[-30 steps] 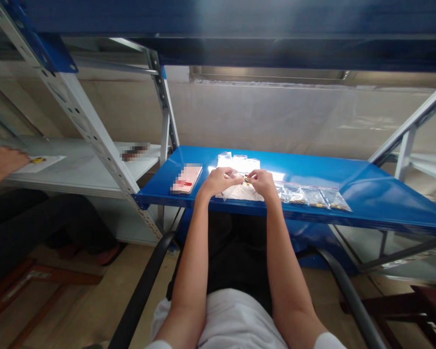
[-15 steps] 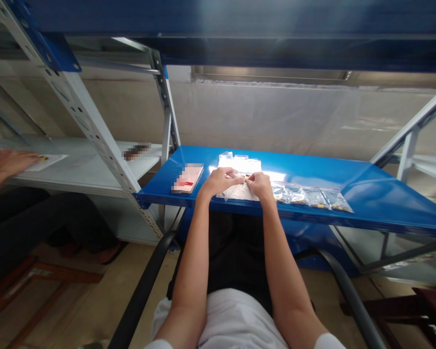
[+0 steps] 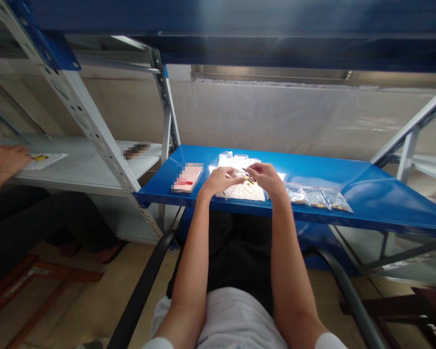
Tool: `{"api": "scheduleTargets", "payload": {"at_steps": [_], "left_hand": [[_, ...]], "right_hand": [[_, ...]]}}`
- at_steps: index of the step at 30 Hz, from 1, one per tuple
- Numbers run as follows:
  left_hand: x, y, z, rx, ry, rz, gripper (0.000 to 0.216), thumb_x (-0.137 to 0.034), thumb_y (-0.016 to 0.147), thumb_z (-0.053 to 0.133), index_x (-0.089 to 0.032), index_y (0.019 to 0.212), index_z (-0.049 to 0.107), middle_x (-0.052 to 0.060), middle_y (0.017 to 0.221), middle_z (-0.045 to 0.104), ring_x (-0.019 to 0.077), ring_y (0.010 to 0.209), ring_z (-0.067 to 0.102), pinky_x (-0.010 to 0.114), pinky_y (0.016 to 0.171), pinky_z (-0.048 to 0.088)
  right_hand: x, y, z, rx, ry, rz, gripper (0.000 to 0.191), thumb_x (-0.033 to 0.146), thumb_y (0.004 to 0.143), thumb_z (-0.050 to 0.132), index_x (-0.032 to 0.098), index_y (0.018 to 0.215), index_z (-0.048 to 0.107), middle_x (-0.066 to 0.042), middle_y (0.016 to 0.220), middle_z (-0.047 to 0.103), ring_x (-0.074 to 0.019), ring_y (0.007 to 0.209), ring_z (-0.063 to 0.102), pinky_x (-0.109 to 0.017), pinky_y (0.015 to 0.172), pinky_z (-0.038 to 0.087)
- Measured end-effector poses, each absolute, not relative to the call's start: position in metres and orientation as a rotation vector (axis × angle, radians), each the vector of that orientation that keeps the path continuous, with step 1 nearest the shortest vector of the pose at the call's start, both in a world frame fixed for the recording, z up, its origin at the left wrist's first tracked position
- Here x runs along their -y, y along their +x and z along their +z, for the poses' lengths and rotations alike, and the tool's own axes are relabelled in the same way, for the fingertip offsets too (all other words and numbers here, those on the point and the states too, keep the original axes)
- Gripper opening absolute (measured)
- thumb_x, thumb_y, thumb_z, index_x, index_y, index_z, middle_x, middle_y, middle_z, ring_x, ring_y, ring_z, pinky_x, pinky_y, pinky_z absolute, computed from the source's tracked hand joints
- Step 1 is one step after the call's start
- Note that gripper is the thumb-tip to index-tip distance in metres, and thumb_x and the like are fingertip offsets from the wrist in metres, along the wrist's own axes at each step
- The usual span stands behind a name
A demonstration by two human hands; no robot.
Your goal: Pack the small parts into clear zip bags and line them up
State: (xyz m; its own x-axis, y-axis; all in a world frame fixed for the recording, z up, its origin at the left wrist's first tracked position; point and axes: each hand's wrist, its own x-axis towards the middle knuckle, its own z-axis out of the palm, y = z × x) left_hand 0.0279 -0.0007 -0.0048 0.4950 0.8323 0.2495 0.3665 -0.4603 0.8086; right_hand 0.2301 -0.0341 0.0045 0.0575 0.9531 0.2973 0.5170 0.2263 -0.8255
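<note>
Head view: your left hand [image 3: 221, 180] rests at the near edge of the blue shelf [image 3: 366, 194], fingers curled down onto a white sheet [image 3: 247, 192] and what appears to be a clear bag on it; whether it grips the bag or only presses it, you cannot tell from this distance. Your right hand [image 3: 267, 178] hovers just above the same sheet, its thumb and forefinger pinched around a small dark part [image 3: 245, 170]. A few small yellow pieces [image 3: 248, 180] lie between your two hands on the sheet. Empty clear bags [image 3: 236, 160] sit just behind the sheet. A row of filled clear bags [image 3: 318, 198] lies to your right along the front edge. A blurred pink card [image 3: 187, 177] sits to your left. On the neighbouring white shelf [image 3: 94, 165], another person's hand [image 3: 5, 161] rests beside a paper [image 3: 45, 160].
</note>
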Motion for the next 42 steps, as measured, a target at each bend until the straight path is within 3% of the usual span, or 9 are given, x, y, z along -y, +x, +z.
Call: {"api": "scheduleTargets", "payload": {"at_steps": [11, 17, 24, 33, 42], "left_hand": [[0.002, 0.028, -0.004, -0.9, 2.051, 0.855, 0.051, -0.058, 0.084, 0.078, -0.017, 0.115, 0.078, 0.009, 0.104, 0.079, 0.0231, 0.095, 0.074, 0.029, 0.08, 0.056], [0.001, 0.029, -0.005, -0.874, 2.07, 0.891, 0.051, -0.058, 0.085, 0.077, -0.016, 0.112, 0.08, 0.009, 0.101, 0.08, 0.0233, 0.092, 0.074, 0.03, 0.079, 0.053], [0.001, 0.029, -0.005, -0.924, 2.043, 0.886, 0.055, -0.06, 0.082, 0.078, -0.015, 0.114, 0.079, 0.009, 0.101, 0.079, 0.0228, 0.09, 0.072, 0.028, 0.073, 0.051], [0.0, 0.028, -0.006, -0.932, 2.03, 0.903, 0.058, -0.063, 0.082, 0.078, -0.015, 0.115, 0.079, 0.01, 0.103, 0.079, 0.0238, 0.092, 0.071, 0.029, 0.075, 0.051], [0.001, 0.029, -0.005, -0.937, 2.023, 0.893, 0.056, -0.059, 0.081, 0.08, -0.014, 0.115, 0.079, 0.011, 0.103, 0.079, 0.0251, 0.093, 0.072, 0.03, 0.074, 0.052]], "right_hand": [[0.044, 0.226, 0.016, 1.836, -1.423, 0.555, 0.029, 0.036, 0.089, 0.059, 0.017, 0.071, 0.071, -0.004, 0.066, 0.067, -0.0161, 0.064, 0.056, -0.028, 0.058, 0.036], [0.036, 0.234, 0.005, 1.673, -1.538, 0.482, 0.022, 0.028, 0.09, 0.061, 0.016, 0.093, 0.078, -0.005, 0.073, 0.073, -0.0168, 0.064, 0.063, -0.027, 0.061, 0.044], [0.02, 0.234, -0.027, 1.7, -1.951, 0.259, 0.017, 0.015, 0.084, 0.068, 0.013, 0.091, 0.083, -0.012, 0.09, 0.079, -0.0229, 0.088, 0.071, -0.028, 0.073, 0.047], [0.017, 0.227, -0.033, 1.688, -2.075, 0.244, 0.024, 0.013, 0.085, 0.064, 0.015, 0.097, 0.084, -0.015, 0.1, 0.079, -0.0245, 0.09, 0.071, -0.029, 0.078, 0.049], [0.028, 0.234, -0.012, 1.614, -1.886, 0.102, 0.02, 0.018, 0.09, 0.062, 0.013, 0.092, 0.082, -0.013, 0.093, 0.079, -0.0242, 0.088, 0.07, -0.03, 0.074, 0.046]]}}
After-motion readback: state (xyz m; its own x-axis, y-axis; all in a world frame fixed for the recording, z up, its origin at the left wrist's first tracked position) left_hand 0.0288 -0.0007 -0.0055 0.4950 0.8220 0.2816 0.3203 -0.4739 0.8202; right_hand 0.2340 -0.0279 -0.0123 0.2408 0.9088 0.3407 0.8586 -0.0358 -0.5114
